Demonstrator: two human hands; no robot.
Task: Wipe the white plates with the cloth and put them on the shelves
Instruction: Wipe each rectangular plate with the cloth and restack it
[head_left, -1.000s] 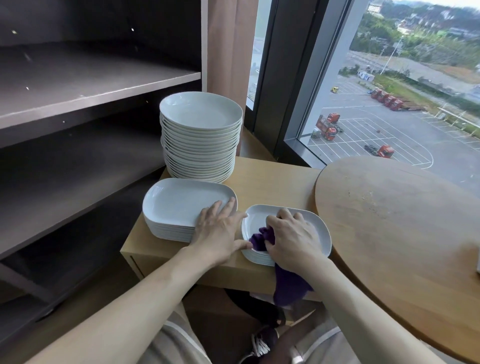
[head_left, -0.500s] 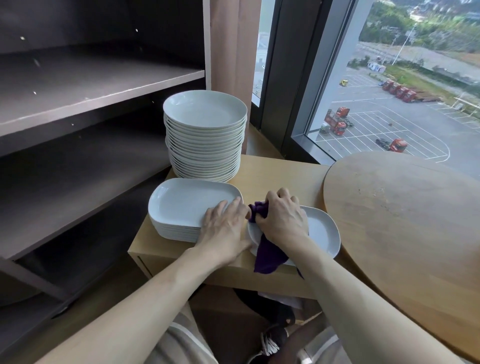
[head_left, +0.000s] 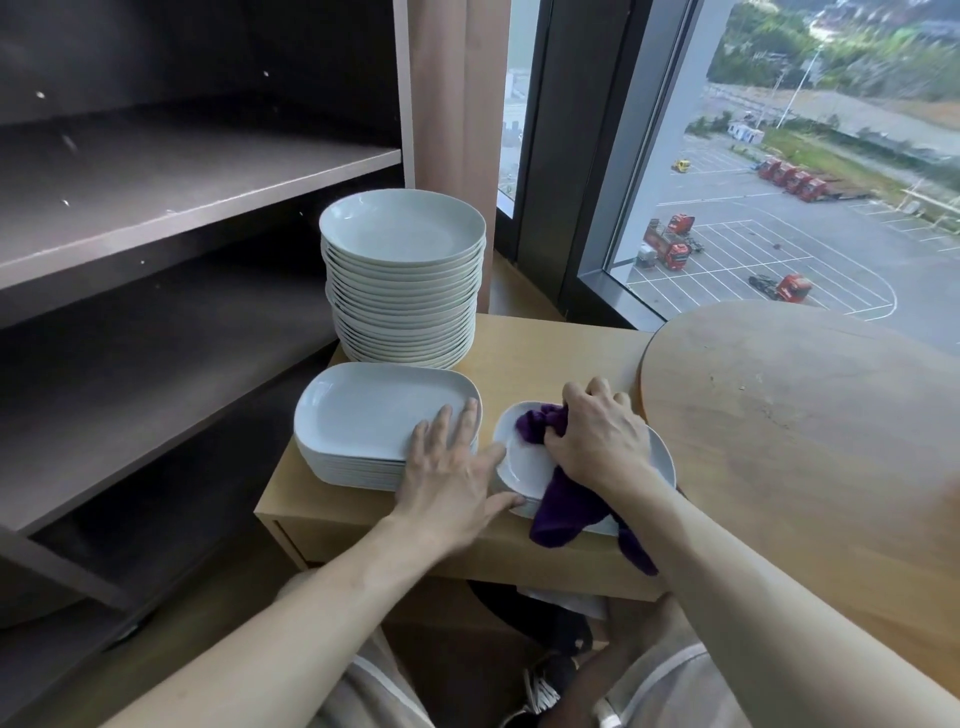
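1. Small white plate (head_left: 522, 460) lies at the front of a low wooden cabinet (head_left: 545, 353), on top of what looks like a short pile of similar plates
2. Purple cloth (head_left: 558, 512) is bunched on the plate's far side; its loose end hangs over the near rim and down the cabinet front
3. Right hand (head_left: 597, 436) is curled round the cloth, knuckles up, pressing it onto the plate
4. Left hand (head_left: 452, 467) lies flat with straight fingers on the near right corner of a stack of oblong plates (head_left: 363, 410); its thumb touches the small plate's near rim, holding nothing
5. Oblong stack sits just left of the small plate
6. Tall stack of round plates (head_left: 402, 228) stands behind the oblong stack, at the cabinet's back left
7. Dark shelves (head_left: 182, 171) are to the left of the cabinet
8. Round wooden table (head_left: 805, 415) overlaps the cabinet's right end; a window (head_left: 779, 182) is behind, over a car park
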